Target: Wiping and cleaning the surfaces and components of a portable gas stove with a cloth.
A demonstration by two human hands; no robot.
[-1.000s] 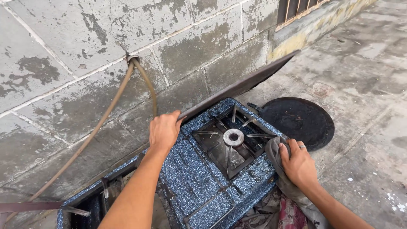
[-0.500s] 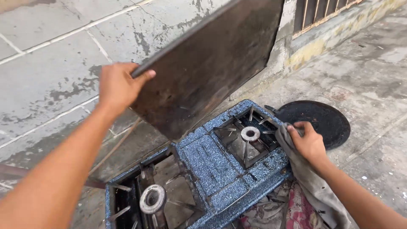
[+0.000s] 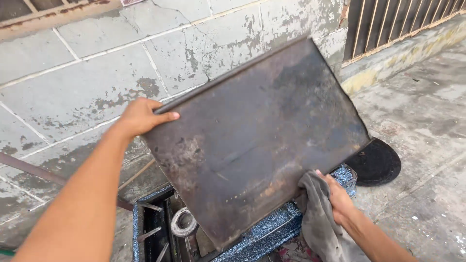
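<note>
A large dark, rusty metal tray (image 3: 257,140) is tilted up in front of me, over a blue speckled gas stove (image 3: 262,233) on the ground. My left hand (image 3: 141,116) grips the tray's upper left edge. My right hand (image 3: 340,199) holds a grey rag (image 3: 315,218) against the tray's lower right edge. A ring burner (image 3: 183,222) shows in the stove's left opening below the tray; the right burner is hidden behind the tray.
A weathered tiled wall (image 3: 97,73) stands right behind the stove. A round black disc (image 3: 376,162) lies on the concrete floor (image 3: 422,145) to the right. A metal grille (image 3: 398,19) is at the upper right. A rusty bar (image 3: 29,167) crosses at left.
My left hand has swung the tray down and towards me, so its flat face now covers the stove's right burner. My right hand with the rag has come up to the tray's lower edge.
</note>
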